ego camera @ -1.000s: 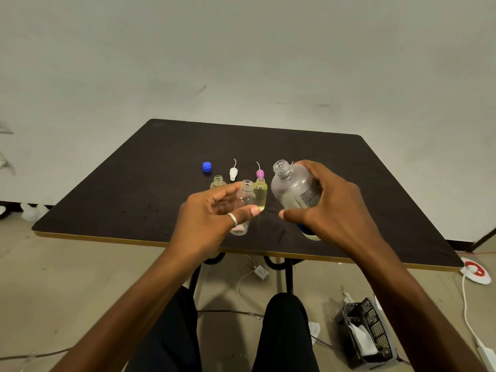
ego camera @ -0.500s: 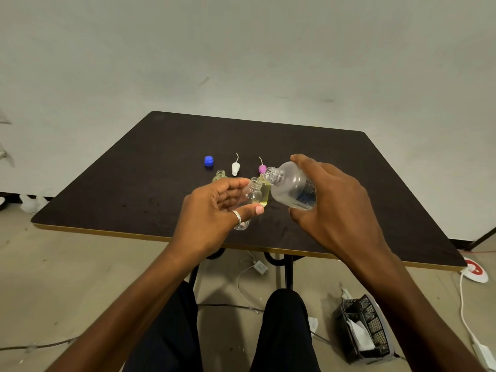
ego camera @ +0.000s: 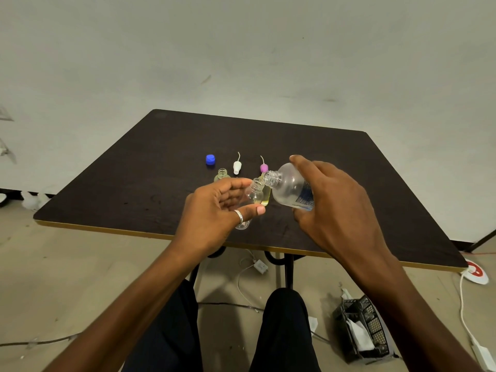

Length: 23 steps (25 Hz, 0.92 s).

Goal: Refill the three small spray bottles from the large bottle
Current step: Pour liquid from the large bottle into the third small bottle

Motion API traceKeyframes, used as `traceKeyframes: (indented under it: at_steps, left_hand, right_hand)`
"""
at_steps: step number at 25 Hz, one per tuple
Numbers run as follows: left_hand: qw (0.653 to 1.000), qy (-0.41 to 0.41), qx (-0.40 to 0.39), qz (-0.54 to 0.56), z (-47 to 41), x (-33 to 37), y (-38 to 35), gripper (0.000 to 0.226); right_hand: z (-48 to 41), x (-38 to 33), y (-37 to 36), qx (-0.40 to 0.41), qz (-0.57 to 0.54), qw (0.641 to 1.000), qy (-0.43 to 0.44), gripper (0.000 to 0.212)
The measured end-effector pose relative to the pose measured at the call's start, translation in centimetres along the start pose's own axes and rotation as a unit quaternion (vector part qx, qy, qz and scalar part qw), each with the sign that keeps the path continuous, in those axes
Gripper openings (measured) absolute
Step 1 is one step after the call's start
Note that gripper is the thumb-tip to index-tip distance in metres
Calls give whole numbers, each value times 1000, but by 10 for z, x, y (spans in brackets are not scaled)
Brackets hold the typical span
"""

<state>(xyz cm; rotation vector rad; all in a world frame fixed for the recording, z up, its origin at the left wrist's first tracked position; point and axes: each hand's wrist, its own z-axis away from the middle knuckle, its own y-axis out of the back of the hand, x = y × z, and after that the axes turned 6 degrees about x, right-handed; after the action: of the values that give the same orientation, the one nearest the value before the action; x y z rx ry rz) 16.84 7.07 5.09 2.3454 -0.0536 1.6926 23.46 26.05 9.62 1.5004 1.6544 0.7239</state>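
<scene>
1. Table (ego camera: 128,189): one, with a dark top and a pale edge strip. All the task items sit on or above its near-centre.
2. Hands: two.
   - Right hand (ego camera: 338,210) has its fingers wrapped round the large bottle, clamped on its body.
   - Left hand (ego camera: 212,210) has fingers and thumb curled round one small bottle, gripping it above the table.
3. Crate (ego camera: 361,328): one, black, on the floor to the right under the table, with white paper inside.
4. Large bottle (ego camera: 288,187): one, clear, uncapped, with a blue label. It is tipped over leftward, neck just beside the mouth of the held bottle. Contact cannot be told, nor any flow.
5. Small bottles: three, all uncapped.
   - Held bottle (ego camera: 254,195) is clear and tilted toward the large bottle.
   - Yellow-filled bottle (ego camera: 266,197) stands on the table just behind it, partly hidden.
   - Third bottle (ego camera: 222,174) stands further left, its lower part hidden behind the left fingers.
6. Spray heads: two, white (ego camera: 236,166) and pink (ego camera: 263,167). Both are on the table beyond the bottles, dip tubes pointing away.
7. Blue cap (ego camera: 210,159): one, left of the white head.
8. Ring (ego camera: 239,216): one, on the left thumb.
</scene>
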Motion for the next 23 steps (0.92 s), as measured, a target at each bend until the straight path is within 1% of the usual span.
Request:
traceKeyframes:
  at_steps: [6, 14, 23]
  left_hand:
    - [1000, -4, -3, -1, 0, -1, -1, 59]
    - [1000, -15, -5, -13, 0, -2, -1, 51]
    - [1000, -22, -9, -8, -1, -6, -2, 51]
  right_hand:
    - [-1, -1, 1, -12, 18, 1000, -1, 83]
    - [-2, -2, 3, -22, 36, 999, 2, 82]
    - [-3, -2, 5, -32, 66, 997, 12, 80]
